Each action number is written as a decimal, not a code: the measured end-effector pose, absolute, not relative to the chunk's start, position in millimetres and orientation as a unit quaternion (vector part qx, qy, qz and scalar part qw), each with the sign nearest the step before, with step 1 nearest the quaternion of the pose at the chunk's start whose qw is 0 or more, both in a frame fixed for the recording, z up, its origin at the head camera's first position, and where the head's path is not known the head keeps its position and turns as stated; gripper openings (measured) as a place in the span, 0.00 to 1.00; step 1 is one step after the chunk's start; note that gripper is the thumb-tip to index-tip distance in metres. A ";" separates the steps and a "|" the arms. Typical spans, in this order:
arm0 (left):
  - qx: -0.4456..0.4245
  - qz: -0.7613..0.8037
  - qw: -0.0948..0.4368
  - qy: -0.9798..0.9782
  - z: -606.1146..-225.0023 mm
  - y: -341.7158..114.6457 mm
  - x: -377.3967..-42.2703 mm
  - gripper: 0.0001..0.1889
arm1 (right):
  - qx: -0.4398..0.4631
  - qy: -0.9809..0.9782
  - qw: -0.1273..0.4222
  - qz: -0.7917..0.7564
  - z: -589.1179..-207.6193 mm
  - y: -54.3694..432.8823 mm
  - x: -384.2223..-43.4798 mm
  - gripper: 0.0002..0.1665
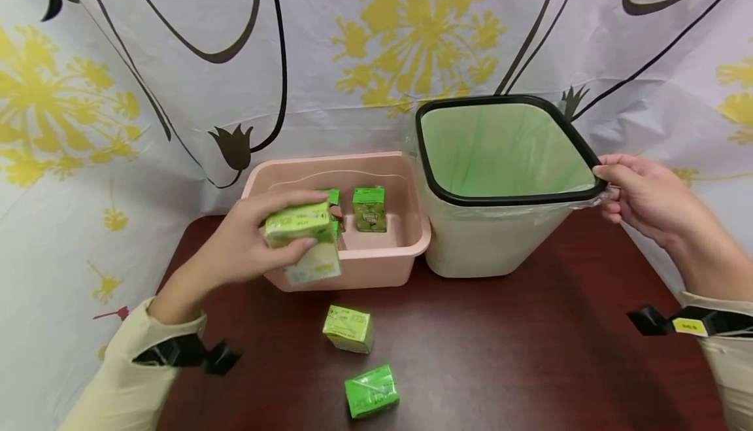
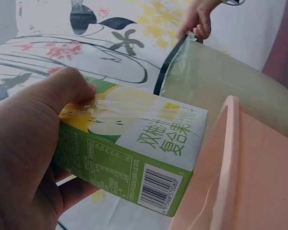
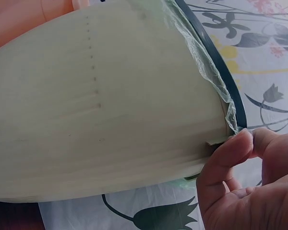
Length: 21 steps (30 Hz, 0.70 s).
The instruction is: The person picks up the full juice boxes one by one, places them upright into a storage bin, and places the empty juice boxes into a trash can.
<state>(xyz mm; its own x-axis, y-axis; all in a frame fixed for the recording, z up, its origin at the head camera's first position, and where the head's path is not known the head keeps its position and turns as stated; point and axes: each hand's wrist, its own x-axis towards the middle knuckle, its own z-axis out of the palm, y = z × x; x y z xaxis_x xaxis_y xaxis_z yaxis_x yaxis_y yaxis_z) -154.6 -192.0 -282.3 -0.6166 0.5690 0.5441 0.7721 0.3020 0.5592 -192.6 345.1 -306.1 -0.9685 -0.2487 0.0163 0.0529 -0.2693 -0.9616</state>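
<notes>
My left hand point(image 1: 259, 235) grips a green and white juice carton point(image 2: 129, 143) over the front left of a pink bin point(image 1: 376, 274). Its printed pear and barcode show in the left wrist view. Inside the bin a small green carton point(image 1: 369, 210) stands upright, and another lies partly hidden behind my hand. At the right, my right hand point(image 1: 653, 202) pinches the black rim point(image 1: 512, 199) of a pale trash can point(image 1: 476, 248) at its front right corner. A thin green bag point(image 3: 201, 67) lines the can and folds over under the rim.
On the dark red table point(image 1: 500, 352) in front of the pink bin lie a yellow-green carton point(image 1: 348, 329) and a bright green box point(image 1: 372, 390). A white cloth point(image 1: 329, 78) with printed flowers hangs behind everything. The can stands right beside the bin.
</notes>
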 end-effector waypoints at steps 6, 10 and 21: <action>-0.430 -0.422 0.101 -0.792 -256.3 -162.6 -179.6 0.27 | -0.076 0.597 0.093 -0.793 -304.2 345.8 -193.2 0.12; -0.425 -0.437 0.084 -0.789 -229.7 -133.4 -192.5 0.28 | -0.073 0.596 0.091 -0.795 -303.3 347.3 -193.8 0.11; -0.454 -0.493 0.050 -0.740 -180.7 -55.8 -230.2 0.26 | -0.071 0.605 0.090 -0.788 -304.0 344.1 -193.2 0.12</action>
<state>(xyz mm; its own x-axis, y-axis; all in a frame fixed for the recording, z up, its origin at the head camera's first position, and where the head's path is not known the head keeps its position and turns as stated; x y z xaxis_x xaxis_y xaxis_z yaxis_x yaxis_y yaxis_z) -230.2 -55.8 -180.7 -0.5837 0.6227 0.5211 0.7206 0.1016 0.6859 -193.2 344.1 -304.0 -0.9735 -0.2286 0.0030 0.0562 -0.2520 -0.9661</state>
